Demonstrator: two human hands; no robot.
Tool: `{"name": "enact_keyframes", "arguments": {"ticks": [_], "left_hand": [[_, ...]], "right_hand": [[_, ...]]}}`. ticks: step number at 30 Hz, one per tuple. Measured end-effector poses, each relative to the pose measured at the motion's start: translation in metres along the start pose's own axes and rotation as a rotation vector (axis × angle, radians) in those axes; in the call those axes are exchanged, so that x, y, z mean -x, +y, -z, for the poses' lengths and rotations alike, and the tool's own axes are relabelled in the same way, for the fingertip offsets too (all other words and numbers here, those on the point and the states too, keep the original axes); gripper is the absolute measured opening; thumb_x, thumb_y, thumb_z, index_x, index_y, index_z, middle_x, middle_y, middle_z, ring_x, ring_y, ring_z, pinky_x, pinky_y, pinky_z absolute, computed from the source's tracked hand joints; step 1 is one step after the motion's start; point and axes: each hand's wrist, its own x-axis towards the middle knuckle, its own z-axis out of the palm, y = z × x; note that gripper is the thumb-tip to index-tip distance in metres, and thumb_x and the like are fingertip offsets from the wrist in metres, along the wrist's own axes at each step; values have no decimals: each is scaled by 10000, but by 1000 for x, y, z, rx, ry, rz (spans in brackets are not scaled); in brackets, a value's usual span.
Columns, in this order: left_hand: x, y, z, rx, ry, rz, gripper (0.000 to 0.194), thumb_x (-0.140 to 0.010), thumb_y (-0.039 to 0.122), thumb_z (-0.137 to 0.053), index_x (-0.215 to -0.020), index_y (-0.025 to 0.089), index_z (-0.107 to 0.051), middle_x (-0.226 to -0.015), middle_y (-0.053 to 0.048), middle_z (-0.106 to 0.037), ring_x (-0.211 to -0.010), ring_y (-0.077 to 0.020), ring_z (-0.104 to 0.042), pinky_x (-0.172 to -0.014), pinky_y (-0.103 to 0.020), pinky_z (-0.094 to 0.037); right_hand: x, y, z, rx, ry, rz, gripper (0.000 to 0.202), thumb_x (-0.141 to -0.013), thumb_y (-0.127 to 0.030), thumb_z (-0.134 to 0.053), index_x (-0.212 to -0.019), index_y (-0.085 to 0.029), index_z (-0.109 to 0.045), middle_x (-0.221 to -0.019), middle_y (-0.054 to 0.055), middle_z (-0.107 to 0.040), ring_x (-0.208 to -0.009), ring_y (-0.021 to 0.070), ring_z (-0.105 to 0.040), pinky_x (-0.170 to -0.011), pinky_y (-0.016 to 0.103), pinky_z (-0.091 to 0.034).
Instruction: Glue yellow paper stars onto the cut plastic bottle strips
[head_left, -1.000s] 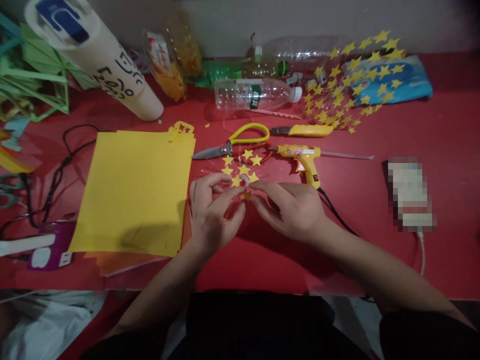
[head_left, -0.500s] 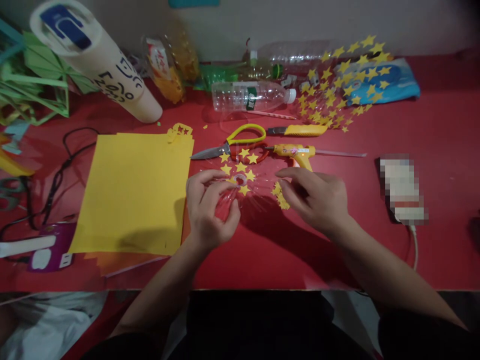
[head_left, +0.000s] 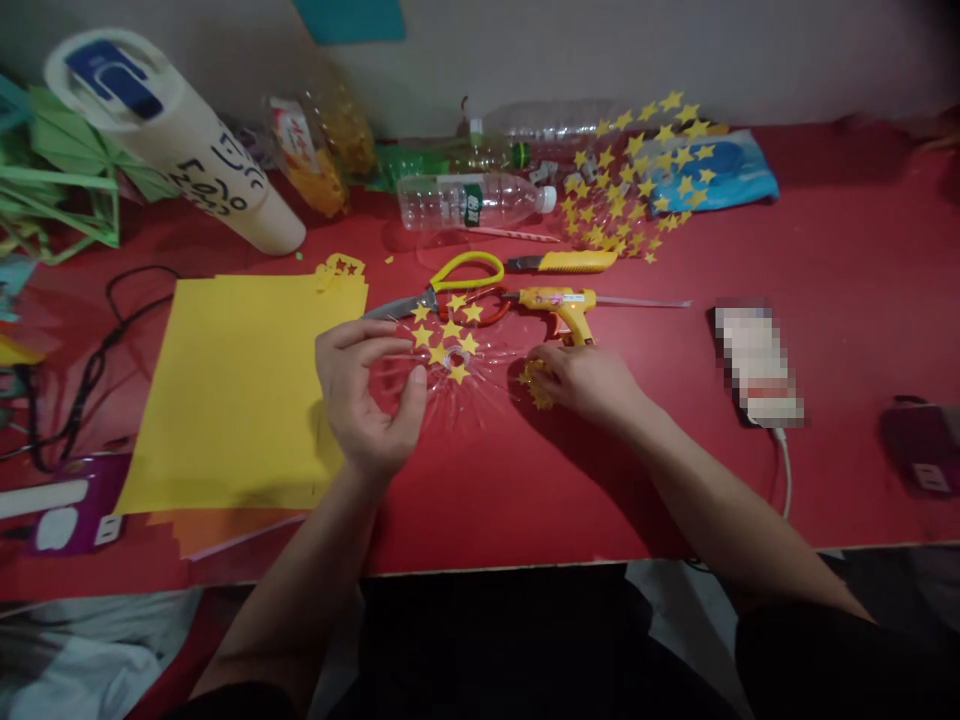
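A clear piece cut into thin strips (head_left: 456,358) lies on the red table with several yellow stars on its upper side. My left hand (head_left: 371,400) is beside its left edge, thumb and fingers apart, holding nothing. Over a small pile of yellow stars (head_left: 538,388), my right hand (head_left: 589,383) has its fingertips pressed together; whether a star is between them is hidden. The yellow glue gun (head_left: 559,302) lies just above my right hand. Scissors with a yellow and a red handle (head_left: 469,262) are behind the clear piece.
Yellow paper sheets (head_left: 240,390) lie left, with a tall white cup (head_left: 225,180) behind. Plastic bottles (head_left: 502,203), a yellow cutter (head_left: 574,262) and another star-covered clear piece (head_left: 615,205) are at the back. A phone (head_left: 757,365) with a cable lies right.
My left hand has opened and moved off the clear piece. My right hand has lowered onto the star pile. The whole view has shifted, with more of the table's right side showing.
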Motion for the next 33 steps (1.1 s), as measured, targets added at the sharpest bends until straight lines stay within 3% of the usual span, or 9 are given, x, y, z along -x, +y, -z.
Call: {"name": "enact_keyframes", "arguments": {"ticks": [6, 13, 18, 24, 29, 33], "left_hand": [[-3, 5, 1, -13, -20, -13, 240, -774, 179, -632, -1001, 240, -588, -1038, -47, -579, -1017, -223, -562, -913, -443, -478], [-3, -9, -1, 84, -131, 195, 316, -876, 333, -582, -1186, 280, -556, -1243, -62, -552, -1199, -224, -516, -1015, -423, -439], [4, -17, -12, 181, -160, 281, 308, -918, 437, -503, -1173, 277, -568, -1240, -63, -578, -1184, -206, -537, -1016, -410, -447], [2, -18, -26, 198, -101, 241, 280, -935, 452, -453, -1038, 246, -613, -1081, -63, -625, -1068, -191, -583, -973, -397, -466], [1, -19, -27, 241, -67, 202, 267, -944, 422, -448, -1012, 235, -627, -1035, -61, -638, -1024, -184, -594, -938, -377, -475], [2, -19, -22, 265, -66, 211, 240, -935, 396, -479, -1051, 244, -624, -1062, -58, -634, -1032, -178, -593, -932, -360, -476]], "right_hand": [[6, -2, -1, -1, -4, -19, 301, -929, -361, -414, -883, -168, -641, -797, 94, -704, -649, 170, -577, -532, 297, -185], [8, -16, -13, -33, 23, -22, 325, -952, -324, -355, -989, -157, -632, -871, 109, -727, -662, 174, -606, -527, 299, -190], [9, -13, -14, -71, 38, -54, 286, -927, -299, -393, -987, -154, -633, -837, 107, -723, -649, 178, -605, -510, 291, -198], [10, -8, -9, -146, 58, -81, 214, -872, -263, -450, -890, -167, -641, -773, 87, -693, -604, 152, -560, -493, 267, -207], [18, 0, 5, -216, 85, -105, 168, -846, -254, -481, -832, -174, -629, -704, 59, -651, -561, 129, -512, -490, 250, -220], [25, 8, 15, -541, 188, -87, 130, -819, -263, -526, -780, -177, -615, -613, -1, -576, -536, 103, -473, -511, 233, -279]]}}
